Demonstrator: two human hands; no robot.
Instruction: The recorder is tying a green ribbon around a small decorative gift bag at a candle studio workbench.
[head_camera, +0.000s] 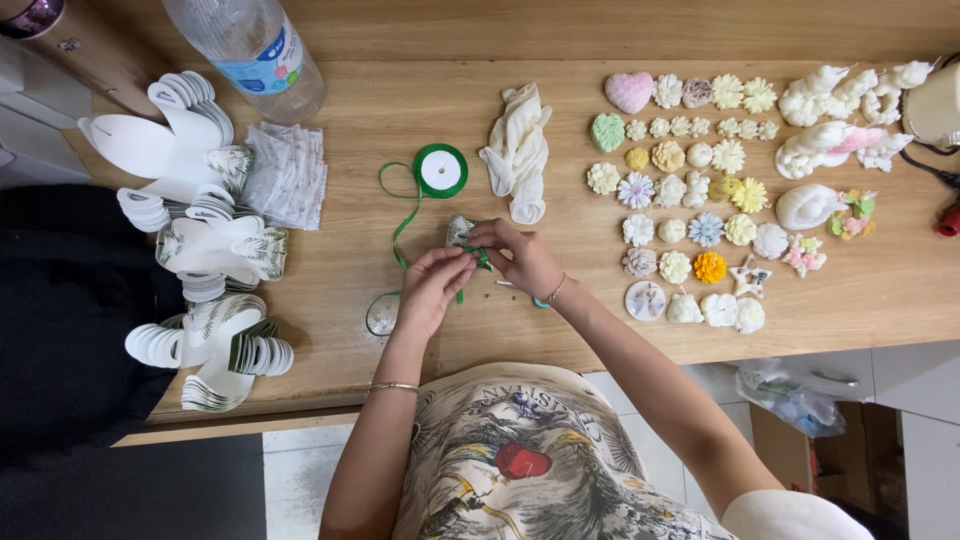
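My left hand (432, 288) and my right hand (518, 256) meet over the wooden table (400, 110), fingers pinched on a green ribbon (403, 225) at a small patterned packet (458, 231). The ribbon trails up to a green and white spool (441, 170) lying flat just behind my hands. A small loop of ribbon (381, 312) rests on the table left of my left wrist. Part of the packet is hidden by my fingers.
Fanned stacks of white patterned cards (205, 245) lie at left, with small clear bags (288, 175) and a plastic bottle (250, 50). A cream cloth (518, 150) lies at centre. Several pastel flower-shaped pieces (690, 190) and white figurines (835, 120) fill the right side.
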